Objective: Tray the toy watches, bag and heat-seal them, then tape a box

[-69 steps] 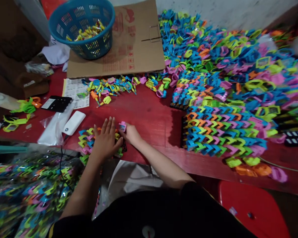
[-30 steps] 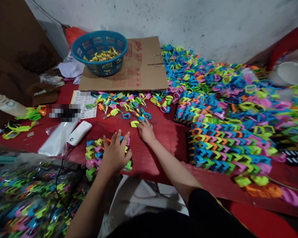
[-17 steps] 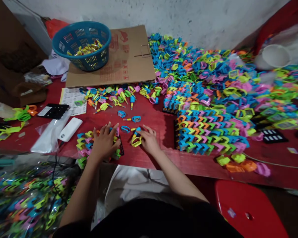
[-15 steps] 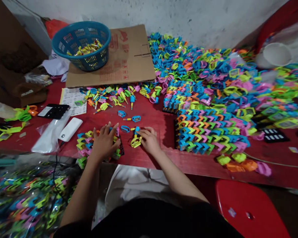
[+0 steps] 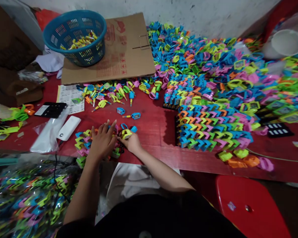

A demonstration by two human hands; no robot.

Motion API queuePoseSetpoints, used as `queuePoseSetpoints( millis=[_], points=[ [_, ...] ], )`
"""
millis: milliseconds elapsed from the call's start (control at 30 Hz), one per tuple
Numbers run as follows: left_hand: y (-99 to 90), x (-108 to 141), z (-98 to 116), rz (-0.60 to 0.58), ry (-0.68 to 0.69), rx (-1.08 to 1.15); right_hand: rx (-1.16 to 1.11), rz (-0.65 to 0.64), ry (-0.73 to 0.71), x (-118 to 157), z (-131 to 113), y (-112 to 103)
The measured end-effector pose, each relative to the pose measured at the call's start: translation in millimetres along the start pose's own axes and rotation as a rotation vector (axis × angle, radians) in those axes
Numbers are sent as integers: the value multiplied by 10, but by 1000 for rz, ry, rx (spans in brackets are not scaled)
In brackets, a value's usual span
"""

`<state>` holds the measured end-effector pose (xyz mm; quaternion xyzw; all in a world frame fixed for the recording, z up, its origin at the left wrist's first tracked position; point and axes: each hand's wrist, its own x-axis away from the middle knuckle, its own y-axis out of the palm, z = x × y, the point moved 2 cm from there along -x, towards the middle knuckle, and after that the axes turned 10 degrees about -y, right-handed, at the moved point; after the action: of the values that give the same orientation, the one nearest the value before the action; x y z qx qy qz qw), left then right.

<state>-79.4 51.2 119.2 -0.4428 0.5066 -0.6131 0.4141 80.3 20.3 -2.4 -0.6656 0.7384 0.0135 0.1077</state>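
My left hand (image 5: 102,141) lies with its fingers apart on a block of colourful toy watches (image 5: 82,145) near the table's front edge. At the right end of that block, my right hand (image 5: 131,142) pinches a yellow toy watch (image 5: 126,134), close to my left fingertips. Its far end is hidden among the fingers and the block. Just behind my right hand are blue watches (image 5: 133,129). Farther back lie a blue watch (image 5: 120,110) and another blue watch with a yellow stem (image 5: 135,115).
A blue basket (image 5: 86,58) of small yellow pieces stands on cardboard (image 5: 129,62). Packed rows of watches (image 5: 208,129) and a large loose heap (image 5: 188,56) fill the right. A white device (image 5: 69,128) lies left; a red stool (image 5: 248,205) stands front right.
My right hand has moved left to the block's right end, bringing the yellow watch with it. My left hand stays on the block. The view has shifted slightly.
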Motion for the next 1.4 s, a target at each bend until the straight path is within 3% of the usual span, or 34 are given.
queuePoseSetpoints(
  millis=[267, 367, 533, 800, 1033, 1100, 1200, 1267, 1400],
  points=[
    [60, 26, -92, 17, -20, 186, 411, -122, -4, -94, 8, 22],
    [71, 30, -104, 25, -13, 230, 378, -131, 15, -127, 10, 13],
    [64, 36, -85, 16, -10, 232, 232, -31, 35, -129, 51, 63],
    [60, 29, -72, 12, -4, 211, 438, -165, -56, -133, -10, 121],
    [-14, 10, -1, -10, -15, 121, 583, -277, 100, -151, -175, 292],
    [-42, 16, 26, -9, -12, 85, 566, -296, 70, -107, -265, 236],
    [-69, 23, 49, 4, -7, 67, 598, -207, -10, 14, -375, 23],
    [-75, 23, 54, 12, -7, 69, 646, -142, 16, 116, -381, -151],
    [-66, 10, 58, 30, -29, 66, 688, -132, 126, 268, -258, -450]
  ],
)
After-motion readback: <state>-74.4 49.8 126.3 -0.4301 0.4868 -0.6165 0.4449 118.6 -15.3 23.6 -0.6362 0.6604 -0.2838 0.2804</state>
